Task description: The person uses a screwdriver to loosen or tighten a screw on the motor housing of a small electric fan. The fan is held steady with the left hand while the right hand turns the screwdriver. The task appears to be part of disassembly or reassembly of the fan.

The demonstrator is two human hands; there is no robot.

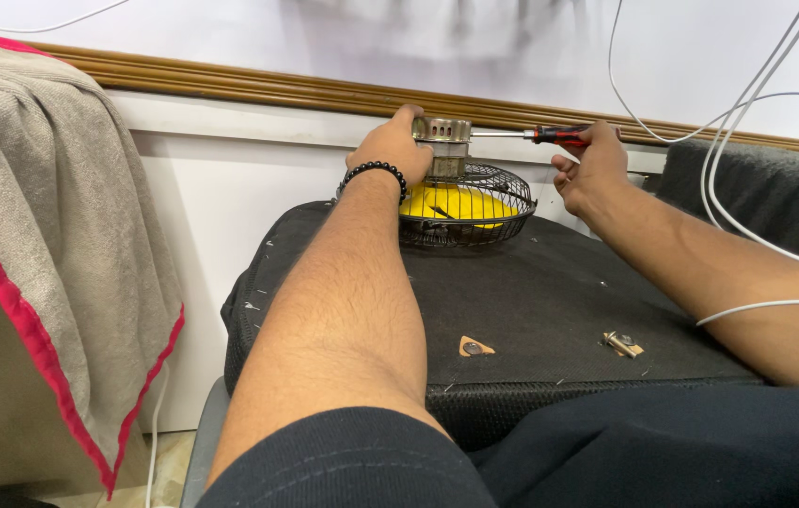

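Metal motor [442, 132] of a small fan, held by the left hand [392, 143] while the right hand [590, 169] works a screwdriver [554, 134] against it.
Both forearms reach straight out from the body; the left hand, a black bead bracelet [376, 171] on its wrist, wraps its grip around the motor on top of the black wire cage [474, 205], and yellow blades [460, 202] show through the wires. The right hand's grip is closed on the red-and-black handle, the shaft lying level with its tip at the motor's side. The fan stands at the far edge of a black cushion [531, 301], near the white wall. Closer in, a small bracket [622, 343] and a triangular piece [475, 347] lie on the cushion, well apart. White cables [728, 141] hang over the right forearm; a grey towel [51, 207] with red trim drapes at left.
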